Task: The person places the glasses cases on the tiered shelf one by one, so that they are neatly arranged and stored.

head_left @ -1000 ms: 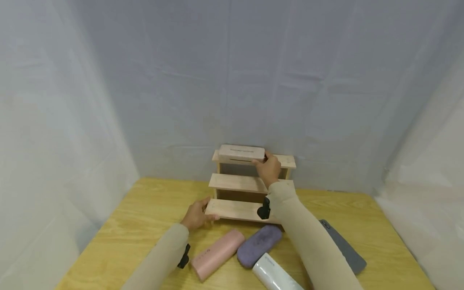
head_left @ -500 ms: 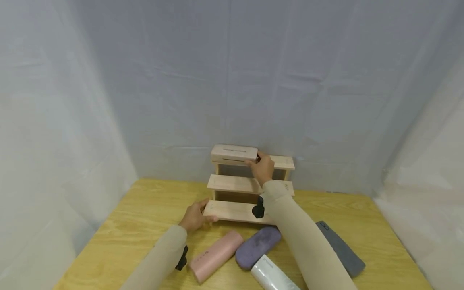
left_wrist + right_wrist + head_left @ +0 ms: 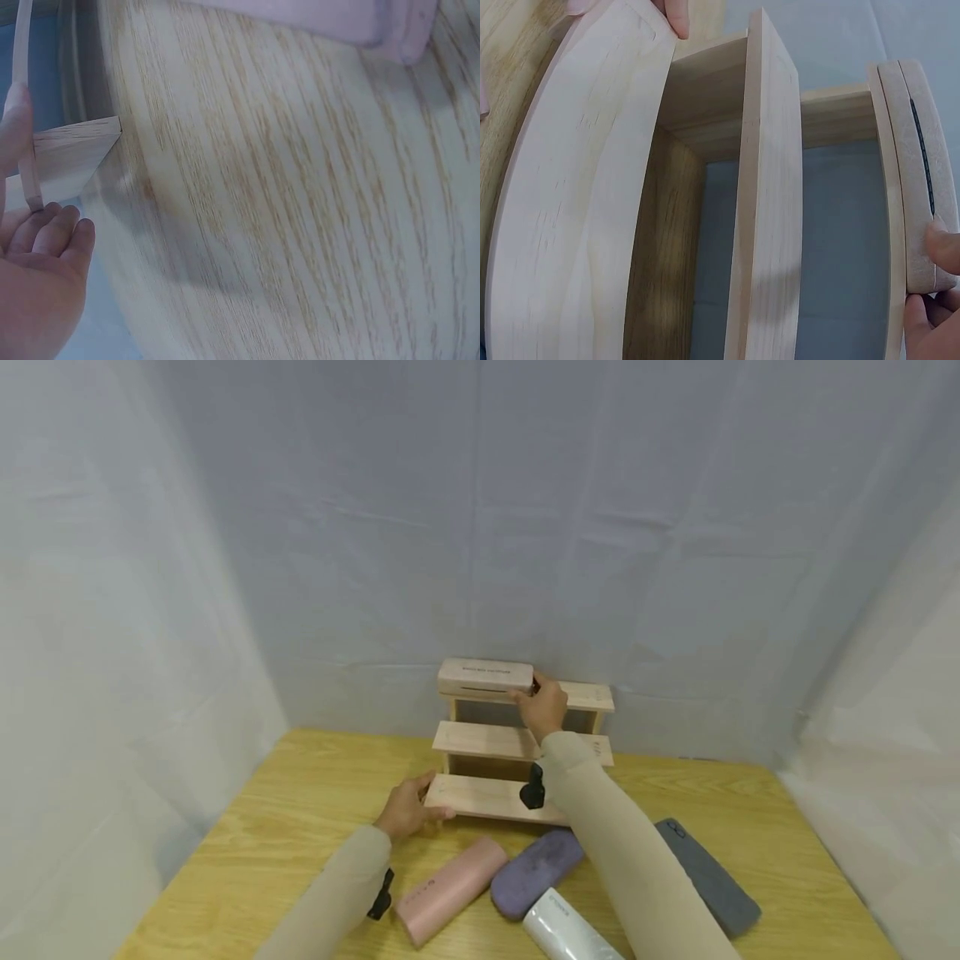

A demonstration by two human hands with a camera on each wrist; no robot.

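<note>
Mid-frame, the left hand [image 3: 405, 810] grips the rack [image 3: 483, 739], the right hand [image 3: 545, 707] the box [image 3: 485, 675]; only the head view shows a purple case [image 3: 536, 873], bottom centre.

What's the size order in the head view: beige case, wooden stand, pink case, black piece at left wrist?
1. Wooden stand
2. Pink case and beige case: pink looks somewhat larger, but depths differ, so unranked
3. Black piece
</note>
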